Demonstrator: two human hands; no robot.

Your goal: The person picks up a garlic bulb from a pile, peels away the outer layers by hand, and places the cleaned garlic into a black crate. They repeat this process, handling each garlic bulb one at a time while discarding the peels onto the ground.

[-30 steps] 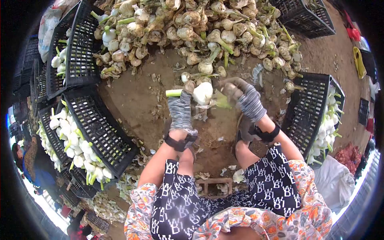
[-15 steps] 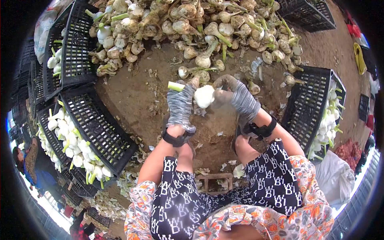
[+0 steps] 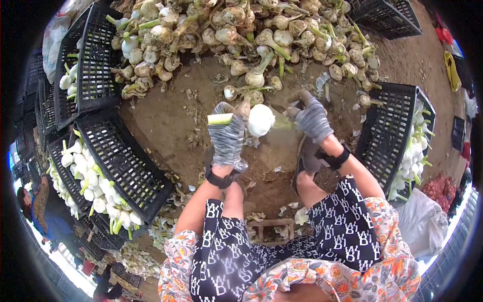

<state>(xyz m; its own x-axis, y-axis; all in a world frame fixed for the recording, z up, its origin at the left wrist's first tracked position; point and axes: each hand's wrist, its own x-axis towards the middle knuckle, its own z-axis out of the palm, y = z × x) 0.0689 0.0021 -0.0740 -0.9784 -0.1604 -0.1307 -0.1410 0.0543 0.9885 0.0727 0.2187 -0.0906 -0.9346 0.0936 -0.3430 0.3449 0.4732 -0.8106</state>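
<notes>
Over bare ground before the heap of unpeeled garlic (image 3: 229, 35), the left hand (image 3: 227, 132) grips the white garlic bulb (image 3: 261, 120) by its stem, a firm handle; the bulb looks light, its skin easily torn. The right hand (image 3: 310, 117) is beside it, pinching perhaps a blurred peel.

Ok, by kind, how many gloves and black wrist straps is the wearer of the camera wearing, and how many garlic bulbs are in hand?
Gloves: 2
Wrist straps: 2
Held garlic bulb: 1
Total: 5
</notes>
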